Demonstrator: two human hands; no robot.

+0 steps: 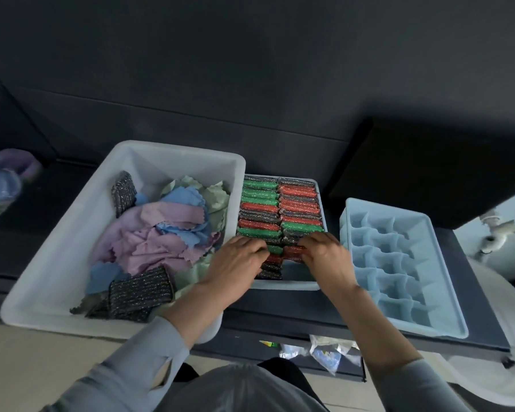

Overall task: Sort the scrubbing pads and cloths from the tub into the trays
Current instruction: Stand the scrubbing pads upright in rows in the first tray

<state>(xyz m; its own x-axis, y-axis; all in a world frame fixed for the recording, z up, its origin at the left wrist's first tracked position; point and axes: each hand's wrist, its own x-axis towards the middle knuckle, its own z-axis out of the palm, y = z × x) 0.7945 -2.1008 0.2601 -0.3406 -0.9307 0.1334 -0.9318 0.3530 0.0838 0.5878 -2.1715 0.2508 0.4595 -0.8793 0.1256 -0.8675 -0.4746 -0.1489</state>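
Centrally, the pale tray (286, 285) held two rows of glittery pads standing on edge — green, red and dark — where the left hand (235, 257) lay with fingers curled on the near pads and the right hand (324, 251) pinched a red scrubbing pad (293, 251) at the tray's near end. Left of that tray sat the white tub (57, 248) — crumpled pink, blue and green cloths (161, 233) and dark pads (139, 295) inside. Right of it stood a light-blue divided tray (437, 328), all on a dark tabletop (280, 310).

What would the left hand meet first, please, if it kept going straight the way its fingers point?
Probably the red pad that the right hand pinches; the left hand points right across the middle tray, though depth is unclear.
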